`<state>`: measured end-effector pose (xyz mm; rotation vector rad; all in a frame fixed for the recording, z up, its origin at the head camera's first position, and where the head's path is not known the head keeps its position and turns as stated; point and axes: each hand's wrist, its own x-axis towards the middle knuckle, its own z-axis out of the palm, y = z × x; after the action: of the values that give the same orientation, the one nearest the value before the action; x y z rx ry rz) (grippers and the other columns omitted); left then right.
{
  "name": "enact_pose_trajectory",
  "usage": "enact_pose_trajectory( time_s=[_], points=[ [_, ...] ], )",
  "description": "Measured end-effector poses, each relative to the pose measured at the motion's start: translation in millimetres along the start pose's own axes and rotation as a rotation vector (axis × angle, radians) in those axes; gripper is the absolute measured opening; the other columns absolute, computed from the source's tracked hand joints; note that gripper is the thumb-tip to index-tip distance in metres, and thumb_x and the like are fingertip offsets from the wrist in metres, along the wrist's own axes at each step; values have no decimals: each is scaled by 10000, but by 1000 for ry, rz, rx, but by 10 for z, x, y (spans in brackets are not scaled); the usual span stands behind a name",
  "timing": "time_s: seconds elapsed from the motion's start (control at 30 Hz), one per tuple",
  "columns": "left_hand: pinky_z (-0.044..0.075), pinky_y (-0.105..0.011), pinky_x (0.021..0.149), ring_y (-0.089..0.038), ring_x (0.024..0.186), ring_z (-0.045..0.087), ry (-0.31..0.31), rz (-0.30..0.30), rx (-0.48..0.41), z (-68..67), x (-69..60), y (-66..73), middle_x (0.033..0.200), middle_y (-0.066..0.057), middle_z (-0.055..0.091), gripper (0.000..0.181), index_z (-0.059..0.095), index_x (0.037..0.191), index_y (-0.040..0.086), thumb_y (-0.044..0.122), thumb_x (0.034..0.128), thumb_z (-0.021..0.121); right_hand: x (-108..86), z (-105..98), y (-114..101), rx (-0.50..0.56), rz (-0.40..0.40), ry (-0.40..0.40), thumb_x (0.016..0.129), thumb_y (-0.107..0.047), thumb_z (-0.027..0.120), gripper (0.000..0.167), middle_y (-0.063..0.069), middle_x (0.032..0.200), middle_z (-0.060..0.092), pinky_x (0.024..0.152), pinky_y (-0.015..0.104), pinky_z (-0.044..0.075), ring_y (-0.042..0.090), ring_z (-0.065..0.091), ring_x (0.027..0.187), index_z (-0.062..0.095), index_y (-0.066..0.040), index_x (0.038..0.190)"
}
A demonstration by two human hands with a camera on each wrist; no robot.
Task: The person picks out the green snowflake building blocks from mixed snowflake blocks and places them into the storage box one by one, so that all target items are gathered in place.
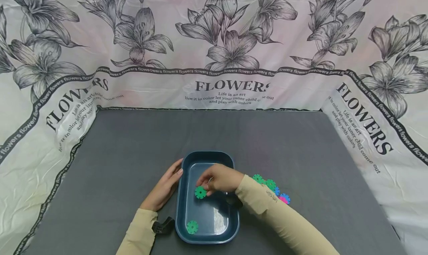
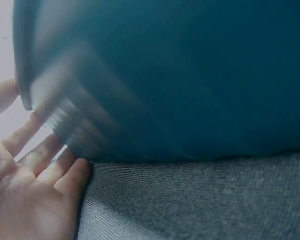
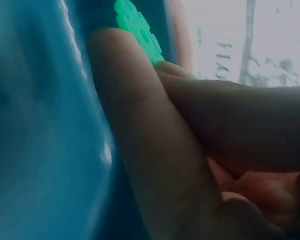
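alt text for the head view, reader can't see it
A person's right hand pinches a green notched disc over a blue tray that holds another green disc, while the left hand touches the tray's side. Green, blue and pink discs lie to the right on gray surface.

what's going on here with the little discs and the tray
A person's right hand pinches a green notched disc over the blue tray, while the left hand rests against the tray's left side. A second green disc lies in the tray's near end. More discs, in green, blue and pink, lie on the grey table to the right.
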<state>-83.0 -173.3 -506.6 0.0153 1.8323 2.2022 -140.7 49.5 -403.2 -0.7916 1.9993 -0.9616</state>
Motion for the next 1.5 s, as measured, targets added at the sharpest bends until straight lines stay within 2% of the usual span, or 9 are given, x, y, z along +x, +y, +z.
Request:
enact_pose_trajectory(
  time_s=[0.17,0.27,0.47,0.63,1.0,1.13,1.27,1.37,1.5],
  points=[
    [140,-476,1158,-226,1414,249,2,0,-4,3,-13,7,1546,-52,271,598,247,1504,186,375,996,500,159,223,-20,45,63,-61,860,122,586,207,60,784,657,640,254,558,142,652,664,714,25,990],
    [138,-470,1159,-221,1422,234,-6,-1,-15,3,-17,12,1555,-50,252,605,230,1511,179,365,1000,495,206,328,-19,26,79,-79,833,138,611,196,56,753,659,618,237,553,127,636,642,716,26,956],
    [147,-466,1163,-214,1419,246,7,-22,-18,8,-10,29,1552,-38,259,608,236,1508,192,373,994,505,222,467,-1,-2,105,-87,804,181,602,214,51,685,620,581,215,542,92,570,588,710,14,882],
    [140,-472,1165,-229,1423,234,13,-24,-8,15,2,40,1556,-62,250,606,232,1508,171,360,998,500,203,508,-1,-12,105,-68,806,166,618,190,60,692,637,575,220,542,95,591,587,708,7,859],
    [142,-471,1162,-228,1412,259,15,-16,-7,23,-17,31,1548,-43,271,613,250,1504,192,384,986,516,150,464,-32,-272,22,8,807,-23,732,95,-46,687,617,579,177,456,30,531,600,714,-52,895],
    [154,-481,1156,-242,1393,285,11,-16,-3,25,-15,25,1535,-56,295,597,262,1498,194,383,989,511,-46,281,-47,-231,-49,70,846,-129,730,146,-38,771,662,620,190,466,25,560,665,712,-61,973],
    [167,-486,1148,-249,1376,306,11,-7,7,22,-15,11,1523,-62,318,578,276,1491,190,376,994,504,-436,18,43,-94,-87,217,924,-232,651,191,-5,876,696,690,247,516,95,638,763,695,-95,1050],
    [169,-483,1150,-247,1375,310,22,-5,12,14,-9,11,1520,-61,324,576,283,1487,184,371,991,510,-750,-146,219,-21,-30,363,957,-297,597,241,44,971,696,746,304,544,155,667,841,676,-110,1086],
    [171,-465,1152,-230,1382,301,23,-11,15,8,0,21,1527,-51,313,591,274,1492,178,371,989,515,-1148,-237,520,-43,117,525,956,-295,597,261,66,1019,677,696,323,535,184,646,854,652,-105,1126]
  ],
)
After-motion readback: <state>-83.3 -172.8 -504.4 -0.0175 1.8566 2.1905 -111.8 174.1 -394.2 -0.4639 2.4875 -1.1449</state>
